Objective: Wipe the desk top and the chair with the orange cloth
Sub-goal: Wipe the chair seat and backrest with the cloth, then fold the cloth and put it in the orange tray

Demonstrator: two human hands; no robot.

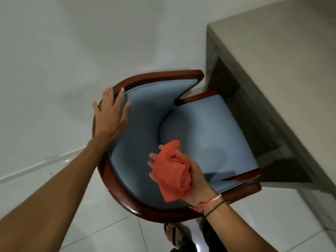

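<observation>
Tabletop point(283, 57) upper right, bare beige slab, well apart from both hands. Chair point(205, 131) at centre, front edge tucked under the tabletop, blue seat open to above, curved wooden rail wrapping the back from upper left round to lower right. Seat long axis runs roughly from lower left toward the tabletop.

Left hand point(109, 113) flat on the rail at upper left of the backrest, fingers point(106, 93) spread wide, gripping nothing, just resting or bracing. Contact with the rail likely but blurred at the fingertips.

Right hand point(194, 177) lower centre, above the inner backrest and rear of the seat, closed around the orange cloth point(171, 173). Cloth bunched, lower corner hanging over the rail near the wrist, upper end poking past the fingertips toward the seat. Cannot tell if touching upholstery; reads as hovering just above.

Key relation: seat pad lies forward and right of the cloth hand, backrest padding directly left of it. Right hand nearer to both. Judgement: chair wipe next, short drop onto the padding, left hand steadying the chair. Tabletop a much longer reach.
</observation>
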